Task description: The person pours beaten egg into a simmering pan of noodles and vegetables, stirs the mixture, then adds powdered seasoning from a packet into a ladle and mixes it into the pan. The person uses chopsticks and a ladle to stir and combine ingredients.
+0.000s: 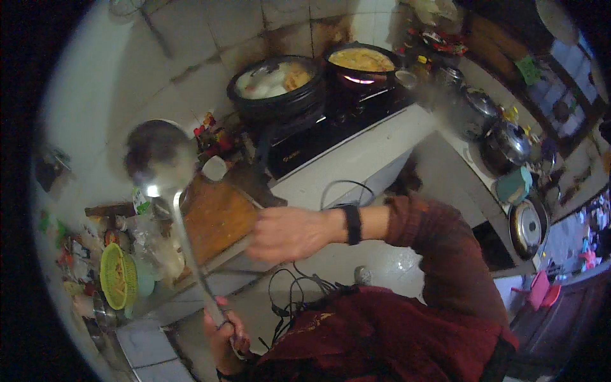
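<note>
My left hand [226,329] is closed around the handle end of a large metal ladle [191,248]. The ladle slants up and away, its wide, shiny bowl [162,160] blurred above the left part of the counter. My right hand [285,235], below a black wristband, hovers with curled fingers near the right edge of a wooden board [217,217]; blur hides whether anything is in it. Beyond both hands, a dark pot [281,102] with a glass lid and a pan of yellowish food [361,60] stand on the gas stove [329,131]. Flame glows under the pan.
A yellow-green basket [114,277] and plastic bags [155,238] lie on the left of the counter. Lidded pots [506,145], a teal cup [514,185] and a round lidded pan [527,229] line the right counter. Black cables [286,296] hang near my body.
</note>
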Available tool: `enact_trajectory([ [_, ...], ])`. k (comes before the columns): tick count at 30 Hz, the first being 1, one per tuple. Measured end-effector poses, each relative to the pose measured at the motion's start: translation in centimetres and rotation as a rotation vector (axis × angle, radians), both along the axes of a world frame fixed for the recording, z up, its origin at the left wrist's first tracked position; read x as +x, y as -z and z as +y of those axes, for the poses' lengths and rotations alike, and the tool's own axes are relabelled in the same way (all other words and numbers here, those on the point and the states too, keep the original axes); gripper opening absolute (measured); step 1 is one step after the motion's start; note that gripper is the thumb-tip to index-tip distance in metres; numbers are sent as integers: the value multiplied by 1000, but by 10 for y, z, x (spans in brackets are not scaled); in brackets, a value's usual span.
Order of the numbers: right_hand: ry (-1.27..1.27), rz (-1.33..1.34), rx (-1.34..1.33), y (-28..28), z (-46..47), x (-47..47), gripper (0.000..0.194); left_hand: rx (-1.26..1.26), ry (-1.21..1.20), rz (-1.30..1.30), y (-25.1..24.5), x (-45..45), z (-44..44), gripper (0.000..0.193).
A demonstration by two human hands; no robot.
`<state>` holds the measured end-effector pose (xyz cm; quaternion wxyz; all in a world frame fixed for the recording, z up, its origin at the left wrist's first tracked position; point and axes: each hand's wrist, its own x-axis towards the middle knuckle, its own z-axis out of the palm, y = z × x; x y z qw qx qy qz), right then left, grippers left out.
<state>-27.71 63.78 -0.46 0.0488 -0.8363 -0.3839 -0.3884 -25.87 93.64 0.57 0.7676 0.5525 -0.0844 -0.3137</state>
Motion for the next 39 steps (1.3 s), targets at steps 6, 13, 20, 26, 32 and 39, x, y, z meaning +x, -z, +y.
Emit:
enact_trajectory([
  [6,1073,639,28,120,-266,-38,18,-223,-174,-199,7,-41,-90,51],
  [13,1228,548,432,165,-419,-14,30,-84,-278,-185,-7,-81,-135,53],
  [20,1263,629,171,172,-449,35,43,-19,-295,-259,-8,-73,-156,55],
  [26,1271,701,47,171,-464,42,42,39,-332,-290,0,-38,-155,54],
  [32,1159,610,34,188,-485,51,30,-48,-332,-263,4,-3,-170,54],
  [39,1179,740,216,180,-490,60,16,-82,-341,-249,3,-17,-201,60],
])
